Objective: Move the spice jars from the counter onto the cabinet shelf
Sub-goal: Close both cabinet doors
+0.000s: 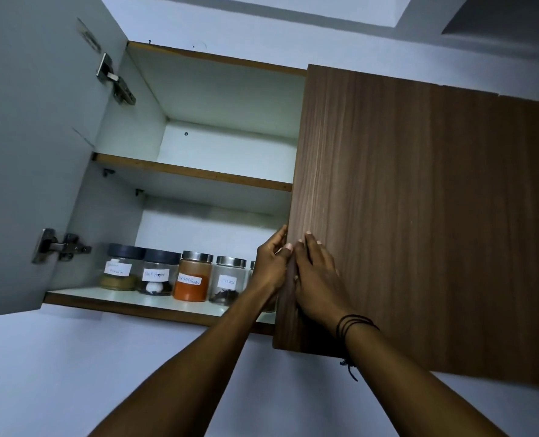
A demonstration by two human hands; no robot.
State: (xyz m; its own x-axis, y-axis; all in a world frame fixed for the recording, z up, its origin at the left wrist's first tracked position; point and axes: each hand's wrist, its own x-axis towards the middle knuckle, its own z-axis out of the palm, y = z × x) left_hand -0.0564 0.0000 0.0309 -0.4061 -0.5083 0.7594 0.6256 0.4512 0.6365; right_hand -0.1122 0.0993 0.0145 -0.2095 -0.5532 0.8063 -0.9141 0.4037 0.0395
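Both forearms reach up; left hand (269, 266) grips the wooden door's (419, 216) edge, right hand (317, 279) presses flat. Move the door gently, sparing the spice jars (192, 279).

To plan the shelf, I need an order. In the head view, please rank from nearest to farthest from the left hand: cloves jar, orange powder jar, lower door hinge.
1. Cloves jar: just left of the left hand, on the bottom shelf.
2. Orange powder jar: next jar leftward.
3. Lower door hinge: far left, on the open door.
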